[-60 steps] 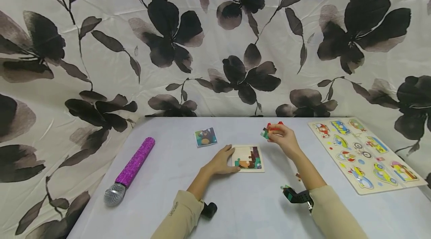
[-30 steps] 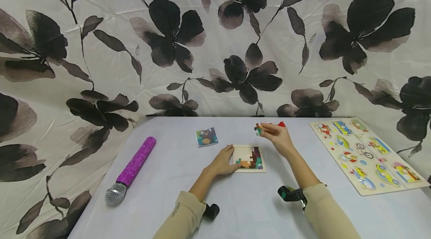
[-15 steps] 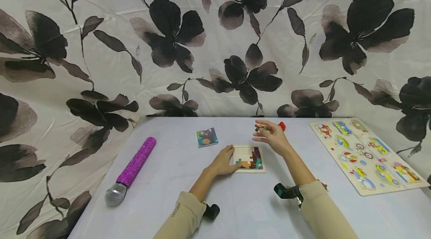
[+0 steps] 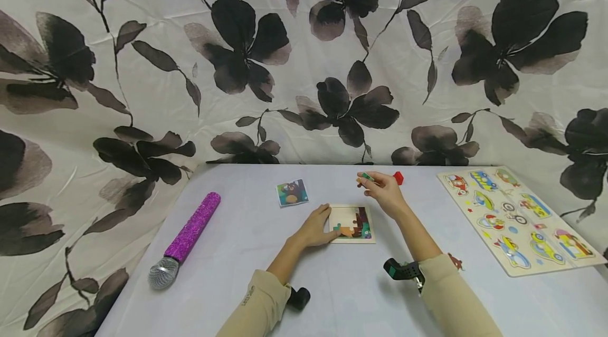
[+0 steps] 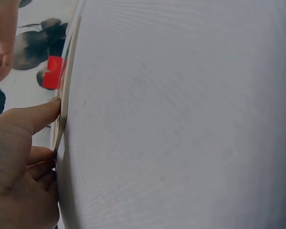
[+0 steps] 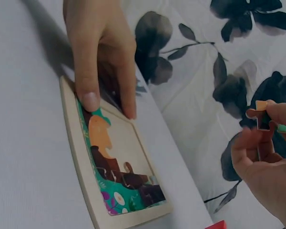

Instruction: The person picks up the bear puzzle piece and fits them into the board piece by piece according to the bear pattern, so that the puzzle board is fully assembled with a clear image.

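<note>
A small wooden jigsaw puzzle board (image 4: pixel 351 241) lies on the white table, part filled with brown, orange and green pieces along its near and right sides. My left hand (image 4: pixel 311 228) grips its left side, thumb over the filled pieces and fingers at the far edge, as the right wrist view shows. Raised beyond the board's far right corner, my right hand (image 4: pixel 387 194) pinches a jigsaw piece (image 6: pixel 263 118) coloured brown, orange and dark green. A bright green bit (image 6: pixel 282 128) shows lower between the same fingers. A picture card (image 4: pixel 292 193) with a bear lies at the far left of the board.
A red block-like object (image 4: pixel 398 177) sits behind my right hand. One brown piece (image 4: pixel 455 261) shows beside the right sleeve. A glittery purple microphone (image 4: pixel 192 229) lies at left, and a large vehicle puzzle board (image 4: pixel 518 221) at right. A floral cloth hangs behind.
My right hand has moved left and turned the piece over in its fingers, bringing the red object into fuller view. The left hand has stayed on the puzzle board.
</note>
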A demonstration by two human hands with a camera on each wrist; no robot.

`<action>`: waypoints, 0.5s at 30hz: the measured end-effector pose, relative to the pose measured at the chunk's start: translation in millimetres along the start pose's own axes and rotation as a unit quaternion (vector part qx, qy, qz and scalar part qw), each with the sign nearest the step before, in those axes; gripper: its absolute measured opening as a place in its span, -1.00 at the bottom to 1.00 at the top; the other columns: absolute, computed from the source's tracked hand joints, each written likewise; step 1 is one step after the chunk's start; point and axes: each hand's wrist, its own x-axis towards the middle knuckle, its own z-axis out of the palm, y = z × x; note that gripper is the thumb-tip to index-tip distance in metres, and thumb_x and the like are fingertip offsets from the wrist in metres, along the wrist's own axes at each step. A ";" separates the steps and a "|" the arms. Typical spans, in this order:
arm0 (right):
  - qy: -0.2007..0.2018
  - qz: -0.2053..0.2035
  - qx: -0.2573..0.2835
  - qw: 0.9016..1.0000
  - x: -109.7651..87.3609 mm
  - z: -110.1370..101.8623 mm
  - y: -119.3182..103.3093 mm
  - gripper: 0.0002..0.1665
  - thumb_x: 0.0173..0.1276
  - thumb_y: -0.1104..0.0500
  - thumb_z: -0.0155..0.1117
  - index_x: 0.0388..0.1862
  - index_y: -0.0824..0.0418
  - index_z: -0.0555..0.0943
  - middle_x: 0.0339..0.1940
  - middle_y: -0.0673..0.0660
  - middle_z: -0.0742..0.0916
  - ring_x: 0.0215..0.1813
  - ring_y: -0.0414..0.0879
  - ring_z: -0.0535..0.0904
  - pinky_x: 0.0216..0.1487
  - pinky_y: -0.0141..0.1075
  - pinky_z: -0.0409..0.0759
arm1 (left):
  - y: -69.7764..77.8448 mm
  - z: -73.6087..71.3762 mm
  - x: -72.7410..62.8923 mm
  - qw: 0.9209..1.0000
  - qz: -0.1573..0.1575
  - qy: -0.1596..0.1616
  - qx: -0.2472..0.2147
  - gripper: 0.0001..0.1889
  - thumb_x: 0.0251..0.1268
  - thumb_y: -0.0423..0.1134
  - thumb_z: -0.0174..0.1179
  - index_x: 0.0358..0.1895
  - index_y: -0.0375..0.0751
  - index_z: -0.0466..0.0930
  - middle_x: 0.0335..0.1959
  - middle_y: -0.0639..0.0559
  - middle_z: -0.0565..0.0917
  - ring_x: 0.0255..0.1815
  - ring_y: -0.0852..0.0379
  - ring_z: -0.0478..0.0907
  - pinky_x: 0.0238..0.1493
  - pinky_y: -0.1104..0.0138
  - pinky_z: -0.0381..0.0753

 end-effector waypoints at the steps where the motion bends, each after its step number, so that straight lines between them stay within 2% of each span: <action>1: -0.005 -0.002 0.016 1.000 0.2 0.3 -0.1 -0.59 0.38 0.26 0.15 0.07 0.56 0.48 -0.19 -0.03 0.69 -0.19 -0.26 0.59 -0.18 -0.44 0.63 | -0.1 0.1 0.1 1.000 0.001 0.000 -0.001 -0.23 0.18 -0.07 0.17 0.33 -0.56 0.16 0.39 -0.36 0.18 0.43 -0.25 0.08 0.40 0.05 0.12; 5: -0.010 -0.002 0.068 0.998 -0.2 3.4 -1.6 -0.69 0.39 0.32 0.11 0.08 0.39 0.51 -0.23 -0.03 0.65 -0.17 -0.21 0.59 -0.13 -0.39 0.62 | -0.6 0.6 0.5 1.000 0.001 0.000 -0.003 -0.22 0.18 -0.07 0.16 0.33 -0.56 0.16 0.39 -0.37 0.18 0.43 -0.25 0.08 0.40 0.04 0.12; 9: 0.035 0.024 0.104 0.994 -1.1 8.1 -3.5 -0.82 0.37 0.35 0.12 -0.11 0.15 0.56 -0.32 -0.04 0.63 -0.25 -0.23 0.53 -0.22 -0.43 0.55 | -0.5 1.1 0.9 1.000 0.000 0.001 0.000 -0.22 0.17 -0.06 0.16 0.33 -0.57 0.16 0.39 -0.37 0.18 0.43 -0.26 0.09 0.40 0.03 0.13; 13: 0.085 0.059 0.168 0.980 -1.0 13.4 -5.3 -0.87 0.30 0.43 0.14 -0.29 0.22 0.47 -0.45 -0.05 0.65 -0.38 -0.26 0.51 -0.31 -0.47 0.51 | 0.5 0.5 0.2 1.000 -0.005 -0.001 -0.003 -0.21 0.17 -0.06 0.16 0.34 -0.56 0.16 0.40 -0.36 0.18 0.43 -0.25 0.08 0.40 0.04 0.12; 15: 0.089 0.065 0.192 0.975 -1.3 15.2 -6.0 -0.84 0.29 0.46 0.13 -0.22 0.27 0.44 -0.47 -0.04 0.67 -0.41 -0.26 0.53 -0.30 -0.49 0.54 | 1.1 -0.2 -0.2 1.000 -0.008 -0.001 -0.005 -0.21 0.18 -0.06 0.16 0.34 -0.55 0.15 0.40 -0.35 0.17 0.44 -0.24 0.07 0.41 0.05 0.11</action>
